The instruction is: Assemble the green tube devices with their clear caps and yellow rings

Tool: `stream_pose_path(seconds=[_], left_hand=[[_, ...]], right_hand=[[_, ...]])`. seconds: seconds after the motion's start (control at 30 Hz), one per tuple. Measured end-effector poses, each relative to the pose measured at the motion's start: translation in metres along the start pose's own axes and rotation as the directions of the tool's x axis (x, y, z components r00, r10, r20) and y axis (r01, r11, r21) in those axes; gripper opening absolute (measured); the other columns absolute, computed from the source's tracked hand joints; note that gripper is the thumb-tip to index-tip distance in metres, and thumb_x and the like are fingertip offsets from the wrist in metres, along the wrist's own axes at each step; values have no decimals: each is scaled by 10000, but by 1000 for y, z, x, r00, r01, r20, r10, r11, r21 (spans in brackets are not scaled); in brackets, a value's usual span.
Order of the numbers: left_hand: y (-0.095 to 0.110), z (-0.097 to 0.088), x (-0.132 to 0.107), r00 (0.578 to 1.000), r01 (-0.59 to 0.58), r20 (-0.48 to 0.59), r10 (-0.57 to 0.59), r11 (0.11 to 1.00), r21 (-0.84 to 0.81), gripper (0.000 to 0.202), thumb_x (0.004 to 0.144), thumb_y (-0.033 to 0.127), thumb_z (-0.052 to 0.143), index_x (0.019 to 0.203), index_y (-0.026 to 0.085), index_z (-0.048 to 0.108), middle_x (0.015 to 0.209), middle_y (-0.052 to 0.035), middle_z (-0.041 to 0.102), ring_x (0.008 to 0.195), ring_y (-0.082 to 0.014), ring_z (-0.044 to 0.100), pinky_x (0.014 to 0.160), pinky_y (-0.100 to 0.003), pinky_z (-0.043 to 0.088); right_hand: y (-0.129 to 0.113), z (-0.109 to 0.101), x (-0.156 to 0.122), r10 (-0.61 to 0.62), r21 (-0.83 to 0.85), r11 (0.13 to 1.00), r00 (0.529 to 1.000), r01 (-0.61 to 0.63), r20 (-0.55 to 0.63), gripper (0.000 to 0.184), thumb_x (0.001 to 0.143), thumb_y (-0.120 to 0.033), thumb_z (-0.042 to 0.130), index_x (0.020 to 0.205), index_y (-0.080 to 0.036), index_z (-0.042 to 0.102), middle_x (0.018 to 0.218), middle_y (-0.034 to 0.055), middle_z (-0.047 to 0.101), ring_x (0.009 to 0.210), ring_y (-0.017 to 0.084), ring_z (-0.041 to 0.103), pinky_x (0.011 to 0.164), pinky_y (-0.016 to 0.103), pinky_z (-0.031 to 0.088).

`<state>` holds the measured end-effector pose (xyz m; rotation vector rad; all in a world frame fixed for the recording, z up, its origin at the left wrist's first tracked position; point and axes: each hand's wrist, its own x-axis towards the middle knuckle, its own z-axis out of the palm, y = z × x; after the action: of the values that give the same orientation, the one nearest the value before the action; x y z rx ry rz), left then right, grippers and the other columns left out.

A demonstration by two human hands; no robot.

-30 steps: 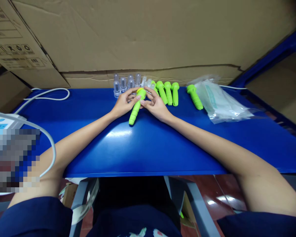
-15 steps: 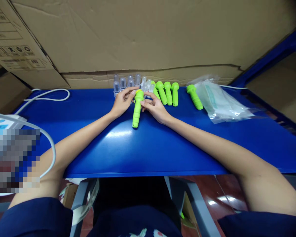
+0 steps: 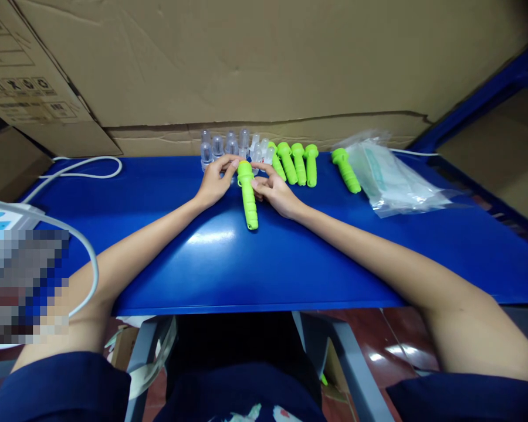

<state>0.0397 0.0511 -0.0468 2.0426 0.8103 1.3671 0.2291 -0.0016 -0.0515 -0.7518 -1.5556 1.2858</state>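
Observation:
A lime-green plastic handle (image 3: 248,195) lies on the blue table (image 3: 264,252), wide head at the far end. My left hand (image 3: 215,181) pinches that head from the left. My right hand (image 3: 276,189) grips the handle's upper part from the right with curled fingers. Just behind my fingers stands a cluster of several small clear plastic caps (image 3: 229,146). To the right of them lies a row of more green handles (image 3: 295,163), with one further green handle (image 3: 345,170) apart beside a pile of clear plastic bags (image 3: 391,181).
Cardboard boxes (image 3: 246,64) form a wall behind the table. A white cable (image 3: 81,170) and a white power strip (image 3: 2,217) lie at the left. A blue frame rail (image 3: 479,99) runs along the right. The table's front edge is near my lap.
The green handle has swung between my hands: its near end moved from pointing down-left to pointing slightly down-right. Both hands stayed at its head.

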Motion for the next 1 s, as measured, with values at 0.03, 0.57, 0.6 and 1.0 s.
stream_pose_path(seconds=[0.03, 0.57, 0.6, 1.0], left_hand=[[0, 0, 0, 1000, -1, -1, 1, 1000, -7, 560, 971, 686, 510, 1066, 171, 711, 1110, -114, 780, 1017, -218, 746, 951, -364, 586], [11, -2, -1, 997, 59, 57, -52, 990, -127, 614, 832, 732, 683, 1094, 178, 722, 1134, -112, 777, 1008, -214, 755, 930, -344, 591], [9, -2, -1, 997, 65, 56, -58, 988, -139, 612, 827, 725, 695, 1093, 175, 725, 1136, -115, 779, 1018, -218, 756, 939, -349, 593], [12, -1, -2, 990, 138, 31, -134, 974, -178, 592, 707, 677, 827, 972, 149, 780, 1015, -125, 809, 940, -238, 776, 872, -350, 620]], right_hand=[[0, 0, 0, 3, 9, 1000, 1000, -3, 3, 715, 805, -610, 787, 1291, -274, 384, 651, -100, 481, 548, 118, 406, 552, 283, 383], [3, -2, 1, -36, -72, 997, 999, 33, -32, 727, 814, -686, 747, 1343, -262, 483, 683, -69, 520, 560, 120, 469, 562, 287, 471], [4, -2, 1, -43, -82, 996, 998, 40, -41, 719, 817, -685, 746, 1339, -265, 486, 715, -58, 552, 581, 123, 503, 579, 289, 495], [0, 4, -1, 4, 62, 998, 1000, -3, -2, 669, 808, -585, 808, 1240, -292, 391, 1103, 21, 700, 763, 151, 754, 733, 346, 656]])
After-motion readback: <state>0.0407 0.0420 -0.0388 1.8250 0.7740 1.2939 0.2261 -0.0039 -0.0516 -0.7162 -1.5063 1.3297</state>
